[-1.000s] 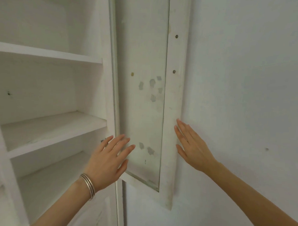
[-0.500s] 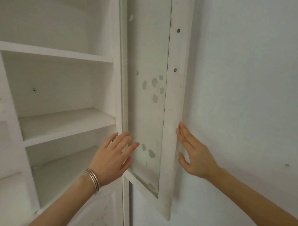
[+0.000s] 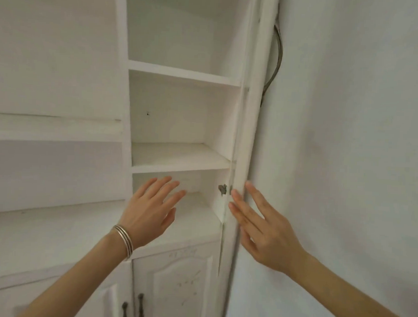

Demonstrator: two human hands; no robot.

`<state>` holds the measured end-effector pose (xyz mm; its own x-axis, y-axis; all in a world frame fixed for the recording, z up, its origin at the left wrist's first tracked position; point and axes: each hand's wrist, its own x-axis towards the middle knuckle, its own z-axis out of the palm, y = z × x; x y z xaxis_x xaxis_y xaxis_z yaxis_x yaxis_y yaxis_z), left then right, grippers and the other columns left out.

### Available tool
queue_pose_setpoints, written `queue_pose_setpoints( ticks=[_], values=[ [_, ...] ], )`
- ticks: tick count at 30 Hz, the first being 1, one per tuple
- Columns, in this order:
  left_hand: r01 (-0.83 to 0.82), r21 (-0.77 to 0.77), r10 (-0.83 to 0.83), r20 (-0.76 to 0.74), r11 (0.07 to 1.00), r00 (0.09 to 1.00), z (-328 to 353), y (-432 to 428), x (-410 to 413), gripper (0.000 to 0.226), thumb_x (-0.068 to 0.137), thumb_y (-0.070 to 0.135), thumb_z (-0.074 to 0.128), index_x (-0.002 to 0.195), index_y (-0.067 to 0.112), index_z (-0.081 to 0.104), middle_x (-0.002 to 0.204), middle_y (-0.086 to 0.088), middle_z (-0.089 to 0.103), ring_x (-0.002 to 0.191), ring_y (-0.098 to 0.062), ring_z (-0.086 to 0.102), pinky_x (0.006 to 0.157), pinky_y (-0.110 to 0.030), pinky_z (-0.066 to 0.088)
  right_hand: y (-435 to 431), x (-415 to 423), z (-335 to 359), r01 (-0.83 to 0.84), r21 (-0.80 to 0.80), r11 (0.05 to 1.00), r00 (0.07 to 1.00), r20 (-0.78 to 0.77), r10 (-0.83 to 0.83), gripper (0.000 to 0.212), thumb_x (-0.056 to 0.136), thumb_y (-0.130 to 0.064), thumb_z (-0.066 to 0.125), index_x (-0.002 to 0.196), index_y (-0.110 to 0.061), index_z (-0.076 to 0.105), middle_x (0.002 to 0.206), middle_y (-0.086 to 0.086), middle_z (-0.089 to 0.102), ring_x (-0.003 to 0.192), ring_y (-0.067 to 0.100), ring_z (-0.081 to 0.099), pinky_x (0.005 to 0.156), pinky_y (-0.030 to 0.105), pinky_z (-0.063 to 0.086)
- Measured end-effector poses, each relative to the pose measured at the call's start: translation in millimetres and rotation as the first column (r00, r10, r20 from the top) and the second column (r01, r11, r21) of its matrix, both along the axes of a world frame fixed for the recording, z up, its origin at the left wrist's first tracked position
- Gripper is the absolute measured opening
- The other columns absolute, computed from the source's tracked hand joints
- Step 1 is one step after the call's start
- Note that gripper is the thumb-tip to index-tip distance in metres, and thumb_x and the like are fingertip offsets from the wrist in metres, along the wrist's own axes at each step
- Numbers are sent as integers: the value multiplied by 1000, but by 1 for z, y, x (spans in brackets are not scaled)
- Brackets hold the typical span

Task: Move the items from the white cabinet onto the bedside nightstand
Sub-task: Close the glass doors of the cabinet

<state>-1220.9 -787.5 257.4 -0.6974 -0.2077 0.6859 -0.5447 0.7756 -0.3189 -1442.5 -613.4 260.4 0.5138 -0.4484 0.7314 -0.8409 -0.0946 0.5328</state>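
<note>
Plainly, no items show on the visible shelves of the white cabinet (image 3: 179, 168), and the nightstand is out of sight, so the search could stall here. At the cabinet's right side, the right hand (image 3: 264, 231) lays straight, unclenched fingers on the edge of the opened door (image 3: 248, 136), which stands edge-on by the wall (image 3: 346, 139). Should the door swing back, those fingers, near the hinge (image 3: 222, 189), could get pinched. The left hand (image 3: 149, 208), fingers spread and holding nothing, hovers before the cabinet's lowest open shelf.
</note>
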Motion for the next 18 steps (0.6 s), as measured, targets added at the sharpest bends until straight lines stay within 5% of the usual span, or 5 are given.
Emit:
queue_pose_setpoints(
  ticks=[11, 18],
  values=[
    [-249, 9, 249, 15, 969, 968, 13, -71, 113, 43, 85, 27, 38, 119, 14, 62, 125, -11, 58, 120, -32, 50, 102, -46, 32, -126, 76, -2, -11, -18, 1000, 988, -157, 8, 39, 94, -20, 45, 127, -1, 55, 138, 16, 47, 137, 38, 27, 106, 55, 31],
    [-293, -3, 293, -34, 956, 956, 39, -142, 142, 46, 84, 26, 37, 121, 12, 60, 127, -13, 57, 120, -33, 50, 101, -49, 37, -213, 113, -3, -148, 150, 978, 951, -249, 182, 30, 95, -24, 47, 110, -8, 67, 110, 10, 66, 119, 29, 51, 110, 47, 28]
  ],
)
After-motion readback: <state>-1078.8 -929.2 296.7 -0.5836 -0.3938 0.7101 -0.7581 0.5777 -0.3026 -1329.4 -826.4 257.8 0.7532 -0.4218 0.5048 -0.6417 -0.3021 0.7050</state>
